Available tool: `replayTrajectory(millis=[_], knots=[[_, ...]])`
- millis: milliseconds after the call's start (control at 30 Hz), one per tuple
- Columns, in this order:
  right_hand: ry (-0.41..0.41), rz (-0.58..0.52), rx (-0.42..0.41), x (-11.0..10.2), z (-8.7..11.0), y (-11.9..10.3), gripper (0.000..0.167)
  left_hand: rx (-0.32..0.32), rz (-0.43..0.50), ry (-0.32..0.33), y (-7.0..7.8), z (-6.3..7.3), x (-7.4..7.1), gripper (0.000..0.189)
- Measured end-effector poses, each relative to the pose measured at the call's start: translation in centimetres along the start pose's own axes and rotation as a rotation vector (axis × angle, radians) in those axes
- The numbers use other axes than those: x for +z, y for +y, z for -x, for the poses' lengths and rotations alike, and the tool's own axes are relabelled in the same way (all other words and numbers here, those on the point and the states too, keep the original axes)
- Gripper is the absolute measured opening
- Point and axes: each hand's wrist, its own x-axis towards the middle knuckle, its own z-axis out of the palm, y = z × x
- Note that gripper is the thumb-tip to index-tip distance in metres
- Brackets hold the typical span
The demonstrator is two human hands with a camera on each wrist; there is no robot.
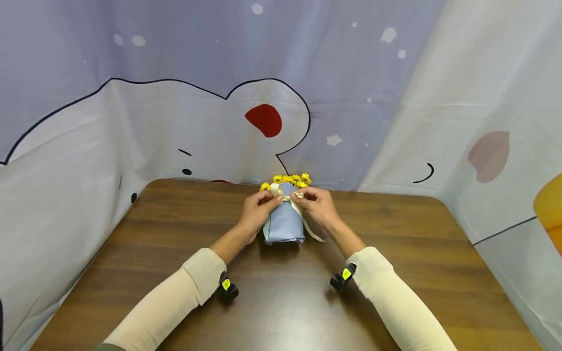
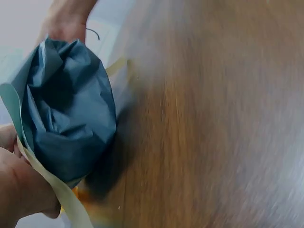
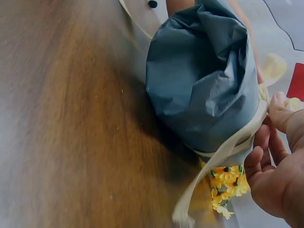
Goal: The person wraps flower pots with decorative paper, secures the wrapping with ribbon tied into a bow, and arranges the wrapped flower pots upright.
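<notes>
A bouquet in blue-grey wrapping paper lies on the table, its yellow flowers toward the back edge. Cream ribbon circles the wrap, with a bow at the front and a loose tail trailing to the right. My left hand pinches the bow's left loop between thumb and fingers. On the other side my right hand pinches the right part of the bow close to the knot. Both wrist views look at the crumpled, folded bottom of the wrap.
The bouquet lies on a brown wooden table near its back edge. A printed curtain hangs behind and along both sides. Black wrist cameras sit below each forearm, over the tabletop.
</notes>
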Motion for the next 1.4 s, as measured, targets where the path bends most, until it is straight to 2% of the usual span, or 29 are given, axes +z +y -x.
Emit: replayTrajectory(millis=[133,200,367,567,733,900,1033,1400], knots=[[-0.006,0.020,0.005,-0.7,0.2,0.2,0.017,-0.051,0.102,0.066,-0.1,0.5,0.4,0.014],[-0.001,0.022,0.009,-1.0,0.3,0.2,0.013,-0.058,0.146,0.099,-0.2,0.6,0.5,0.012],[0.031,0.015,0.022,-1.6,0.5,0.3,0.007,-0.056,0.153,0.142,-0.6,0.9,0.6,0.016],[0.036,-0.005,0.062,-2.3,0.6,0.3,0.011,-0.094,0.100,0.136,-0.4,1.2,0.6,0.015],[0.043,-0.024,0.115,-2.5,0.7,0.5,0.015,-0.128,0.081,0.092,0.3,1.3,0.5,0.016],[0.041,-0.114,0.174,-2.5,0.8,1.1,0.013,-0.154,0.083,0.056,0.4,1.4,0.5,0.018],[0.052,-0.193,0.203,-2.0,1.0,1.5,0.011,-0.164,0.085,0.062,0.3,1.5,0.5,0.019],[0.093,-0.295,0.268,-1.4,1.3,2.4,0.013,-0.185,0.125,0.094,0.0,1.3,0.7,0.024]])
